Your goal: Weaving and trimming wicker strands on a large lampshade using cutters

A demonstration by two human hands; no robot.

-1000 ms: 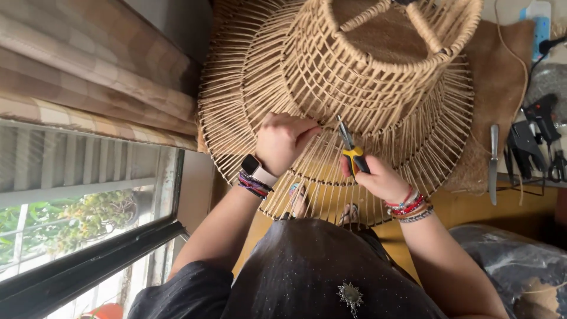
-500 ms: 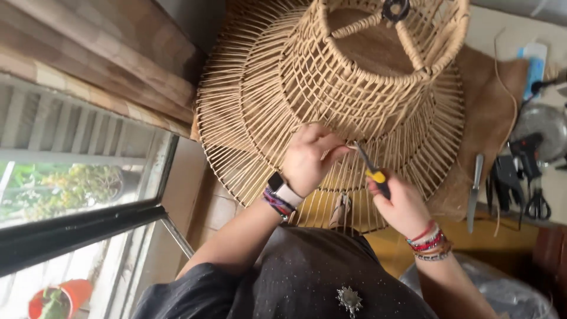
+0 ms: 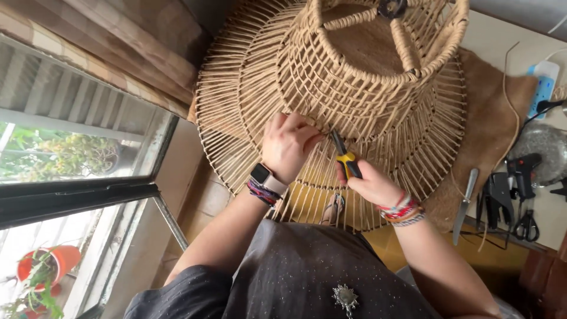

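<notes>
A large woven rattan lampshade (image 3: 354,71) lies tilted in front of me, its wide spoked rim towards me. My left hand (image 3: 289,145), with a watch and bracelets at the wrist, presses on the weave at the lower ring. My right hand (image 3: 369,183), with several bracelets, grips yellow-handled pliers (image 3: 345,156) whose tip points into the weave right beside the left fingers.
A brown mat (image 3: 490,130) lies under the shade on the table. A knife (image 3: 463,204), a black glue gun (image 3: 522,171), scissors (image 3: 525,221) and a power strip (image 3: 543,85) sit at the right. A window (image 3: 71,177) with potted plants outside is at the left.
The view has shifted, so the lampshade and both hands sit a little lower and more to the left. The hands stay on the same spot of the weave with the pliers.
</notes>
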